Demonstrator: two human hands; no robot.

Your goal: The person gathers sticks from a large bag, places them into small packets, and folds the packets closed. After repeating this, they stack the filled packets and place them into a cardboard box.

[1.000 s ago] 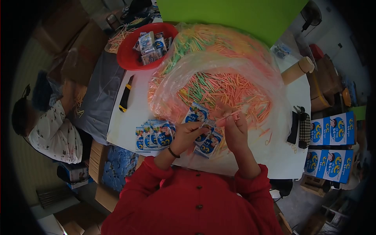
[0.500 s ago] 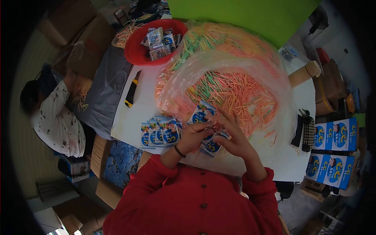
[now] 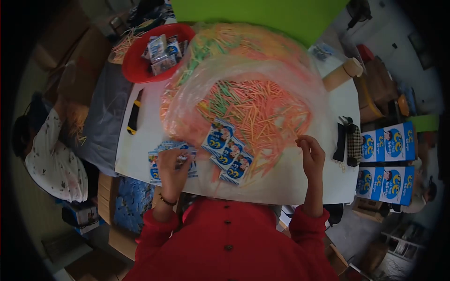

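Note:
My left hand [image 3: 173,171] is over a row of blue-and-white printed packets [image 3: 153,164] at the table's front left. Its fingers curl inward, and a small pale piece shows between thumb and fingertips, too blurred to name. My right hand [image 3: 313,157] is raised at the right of the stick pile, thumb and forefinger pinched together; a tiny reddish bit may be at the tips. Between the hands, several more packets [image 3: 228,152] lie overlapping at the edge of the thin pink, green and orange sticks [image 3: 262,105], which spill from a clear plastic bag [image 3: 192,100].
A red bowl [image 3: 133,70] of filled packets stands back left, with a yellow-black utility knife [image 3: 134,112] below it. At right are a cardboard tube [image 3: 343,75], a checked pouch [image 3: 354,145] and blue printed boxes [image 3: 393,143]. A co-worker [image 3: 54,161] sits at left.
My hands have parted: the left went left to the packet row, the right moved right. The packets in the middle are now uncovered. The whole view has shifted slightly.

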